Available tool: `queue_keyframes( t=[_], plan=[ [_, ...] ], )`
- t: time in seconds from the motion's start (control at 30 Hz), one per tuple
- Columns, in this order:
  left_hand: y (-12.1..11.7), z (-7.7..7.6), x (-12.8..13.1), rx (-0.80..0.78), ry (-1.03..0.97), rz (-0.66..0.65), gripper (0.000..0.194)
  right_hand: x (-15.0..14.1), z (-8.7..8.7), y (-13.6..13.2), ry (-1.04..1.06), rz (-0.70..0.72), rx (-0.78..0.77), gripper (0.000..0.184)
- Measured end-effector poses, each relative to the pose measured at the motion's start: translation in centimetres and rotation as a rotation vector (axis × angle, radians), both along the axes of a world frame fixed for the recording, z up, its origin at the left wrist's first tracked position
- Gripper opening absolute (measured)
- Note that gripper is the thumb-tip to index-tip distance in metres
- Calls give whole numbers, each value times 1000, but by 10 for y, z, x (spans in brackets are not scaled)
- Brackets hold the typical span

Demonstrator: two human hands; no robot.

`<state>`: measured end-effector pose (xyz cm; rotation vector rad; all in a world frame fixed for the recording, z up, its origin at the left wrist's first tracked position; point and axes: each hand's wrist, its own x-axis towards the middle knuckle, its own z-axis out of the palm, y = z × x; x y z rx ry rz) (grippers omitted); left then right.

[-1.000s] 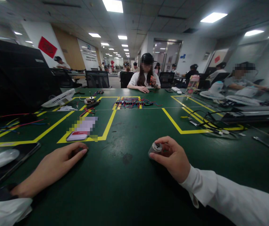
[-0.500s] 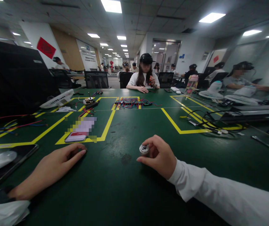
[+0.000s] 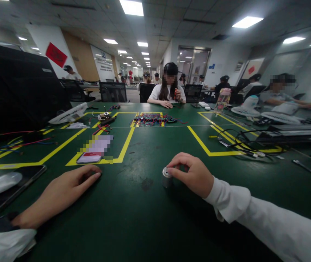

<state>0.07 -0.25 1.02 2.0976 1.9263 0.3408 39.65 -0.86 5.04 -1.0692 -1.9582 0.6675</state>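
A small silver cylindrical motor (image 3: 167, 179) stands upright on the green tabletop. My right hand (image 3: 192, 171) pinches at its top with thumb and fingertips, which hide part of the top face; whether they grip its shaft or its rim I cannot tell. To the left, my left hand (image 3: 72, 183) rests on the table with loosely bent fingers and a gap beside the thumb, holding nothing. Just beyond that hand lies a flat phone-like object (image 3: 90, 157), partly blurred out.
Wired circuit boards (image 3: 155, 119) lie mid-table. Black cables (image 3: 237, 140) and metal bars (image 3: 297, 131) are at right. A white mouse (image 3: 1, 183) sits on a dark pad at left, near a black monitor (image 3: 16, 87). A person (image 3: 169, 87) sits across the table.
My right hand has shifted slightly right, its thumb moving from beside the motor's body up to its top. The motor stays in about the same spot; my left hand stays still.
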Motion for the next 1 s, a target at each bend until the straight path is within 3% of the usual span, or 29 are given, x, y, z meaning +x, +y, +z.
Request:
queue_keyframes(
  t=[0.17,0.43,0.63,0.83,1.0],
  plan=[
    [-2,3,1,-4,5,-8,51,13,6,3,119,-114,108,25],
    [0,0,-2,11,-11,-15,51,38,-40,0,-288,19,2,14],
    [-1,0,-2,3,-16,-18,50,35,-43,-5,-339,-3,49,15],
    [0,-2,-2,14,-10,-5,51,36,-47,-3,-202,-38,50,30],
    [1,-2,-2,12,-2,16,52,20,-43,-3,-164,-4,96,72]
  ],
)
